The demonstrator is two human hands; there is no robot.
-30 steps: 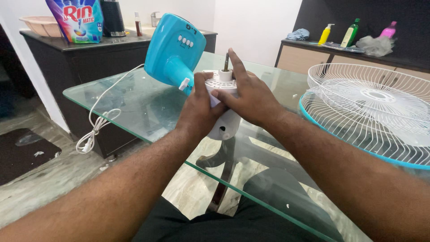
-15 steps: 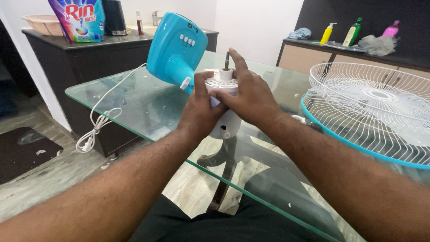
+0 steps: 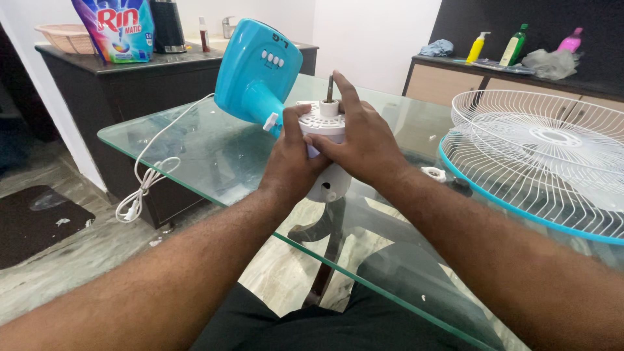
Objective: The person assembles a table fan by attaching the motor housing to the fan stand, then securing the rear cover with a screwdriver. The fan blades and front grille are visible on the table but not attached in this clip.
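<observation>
Right now my left hand (image 3: 289,166) and right hand (image 3: 364,143) clasp the fan motor (image 3: 323,123); a slip could crack the glass table (image 3: 195,149).

Bare glass worktop (image 3: 195,149) lies open to my left, crossed only by the white cord (image 3: 153,170) at its edge. The blue fan base (image 3: 257,68) blocks the way ahead-left; the wire fan guard (image 3: 539,169) fills my right side.

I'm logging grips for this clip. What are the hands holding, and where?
Both the left hand and right hand clasp the white fan motor around its round body.
</observation>
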